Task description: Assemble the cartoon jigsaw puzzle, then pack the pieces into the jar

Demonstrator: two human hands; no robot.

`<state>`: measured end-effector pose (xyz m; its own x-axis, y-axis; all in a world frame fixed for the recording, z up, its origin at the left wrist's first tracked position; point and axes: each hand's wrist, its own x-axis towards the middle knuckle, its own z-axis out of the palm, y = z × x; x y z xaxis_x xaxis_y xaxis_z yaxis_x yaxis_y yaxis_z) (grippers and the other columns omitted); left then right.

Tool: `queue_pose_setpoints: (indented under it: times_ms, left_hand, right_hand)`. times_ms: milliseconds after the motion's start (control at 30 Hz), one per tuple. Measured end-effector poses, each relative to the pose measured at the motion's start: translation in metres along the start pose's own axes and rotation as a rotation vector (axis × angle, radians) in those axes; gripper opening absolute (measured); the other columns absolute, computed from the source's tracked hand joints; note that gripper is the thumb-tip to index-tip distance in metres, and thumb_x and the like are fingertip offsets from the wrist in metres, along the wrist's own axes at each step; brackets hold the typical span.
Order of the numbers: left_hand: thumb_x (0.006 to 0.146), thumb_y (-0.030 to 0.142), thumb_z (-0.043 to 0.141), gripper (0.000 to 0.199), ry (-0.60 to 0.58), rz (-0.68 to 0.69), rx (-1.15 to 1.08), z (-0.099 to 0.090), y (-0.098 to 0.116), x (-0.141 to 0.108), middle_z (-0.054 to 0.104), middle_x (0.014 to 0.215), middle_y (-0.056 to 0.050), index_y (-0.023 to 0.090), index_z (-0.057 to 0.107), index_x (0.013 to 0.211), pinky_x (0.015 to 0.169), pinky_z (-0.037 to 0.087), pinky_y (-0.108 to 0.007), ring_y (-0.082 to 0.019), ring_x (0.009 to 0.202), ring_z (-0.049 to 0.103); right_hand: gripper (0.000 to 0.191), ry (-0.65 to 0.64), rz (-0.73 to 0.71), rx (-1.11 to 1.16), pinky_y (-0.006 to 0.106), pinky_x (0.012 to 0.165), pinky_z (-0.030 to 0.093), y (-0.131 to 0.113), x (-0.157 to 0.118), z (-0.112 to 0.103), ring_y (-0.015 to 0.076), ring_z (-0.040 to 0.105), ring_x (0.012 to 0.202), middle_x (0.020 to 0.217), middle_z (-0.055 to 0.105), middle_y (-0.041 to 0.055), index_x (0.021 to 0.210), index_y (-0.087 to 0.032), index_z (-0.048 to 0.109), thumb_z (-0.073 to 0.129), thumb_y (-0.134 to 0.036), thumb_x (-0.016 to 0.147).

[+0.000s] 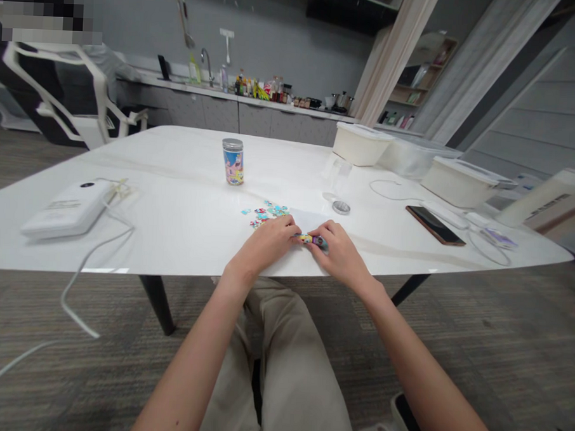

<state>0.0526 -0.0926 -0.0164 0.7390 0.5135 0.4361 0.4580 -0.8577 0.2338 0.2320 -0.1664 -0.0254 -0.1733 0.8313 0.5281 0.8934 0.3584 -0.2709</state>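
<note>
Both hands are in close together over the near edge of the table (182,236), pinching the same little thing: a colourful strip (307,239). The left hand (271,237) has its thumb and fingers on one end, and the right hand (337,248) has the other, so there's only a short patterned bit showing between them. I'd guess the two-ended grip is there to keep something that small steady. Can't tell whether the strip is touching the tabletop, since the fingers hide too much.

Just past the hands there's a pale sheet (313,220), maybe paper. Beside it, on the left, loose puzzle pieces (264,214) are spread in a small heap, some overlapping, close enough for the left hand to pick from without a stretch.

A bit further out, a silver lid (341,208) lies flat next to what looks like a see-through jar (337,174); my read is that they were put there to be out of the fingers' way. The cartoon tin (233,163) stands upright behind the heap with its top on.

Way off to the right a phone (434,226) lies flat, and a white box (71,210) sits far left beside a cable (88,257), both well apart from the handiwork.
</note>
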Motion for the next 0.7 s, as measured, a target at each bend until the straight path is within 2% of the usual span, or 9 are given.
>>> queue_pose_setpoints:
  times_ms: [233,400,533,700]
  left_hand:
    - [0.093,0.018,0.050,0.017,0.005,-0.031,0.020,0.0014,-0.0008,0.0003,0.065,0.096,-0.008,0.015,0.067,0.099,0.086,0.047,-0.034,-0.021,0.095,0.061]
    - [0.095,0.023,0.048,0.020,-0.007,-0.053,0.024,-0.0007,0.0006,-0.0007,0.063,0.094,-0.007,0.016,0.067,0.092,0.084,0.047,-0.033,-0.020,0.093,0.060]
    - [0.091,0.030,0.056,0.018,0.035,-0.041,-0.016,-0.0020,0.0012,-0.0035,0.059,0.097,-0.007,0.016,0.068,0.091,0.081,0.048,-0.032,-0.019,0.090,0.059]
    - [0.090,0.022,0.057,0.014,0.025,-0.024,-0.025,-0.0008,-0.0011,-0.0041,0.059,0.095,-0.006,0.017,0.068,0.097,0.081,0.048,-0.031,-0.019,0.091,0.058]
  right_hand:
    - [0.014,-0.002,-0.010,0.001,0.040,0.080,0.046,0.0002,0.0004,0.0013,0.0264,0.055,0.091,0.095,0.060,0.0097,0.104,-0.021,0.057,0.050,-0.026,0.093]
    - [0.011,-0.024,-0.022,-0.010,0.040,0.078,0.044,-0.0003,0.0017,0.0028,0.0261,0.054,0.086,0.091,0.061,0.0090,0.097,-0.021,0.056,0.047,-0.026,0.095]
    - [0.009,0.011,-0.030,0.005,0.041,0.080,0.045,0.0003,0.0014,0.0033,0.0272,0.055,0.092,0.097,0.060,0.0107,0.096,-0.020,0.058,0.052,-0.025,0.091]
    - [0.012,0.017,-0.026,0.005,0.042,0.082,0.046,0.0024,0.0009,0.0036,0.0281,0.055,0.094,0.098,0.059,0.0108,0.099,-0.019,0.058,0.055,-0.020,0.087]
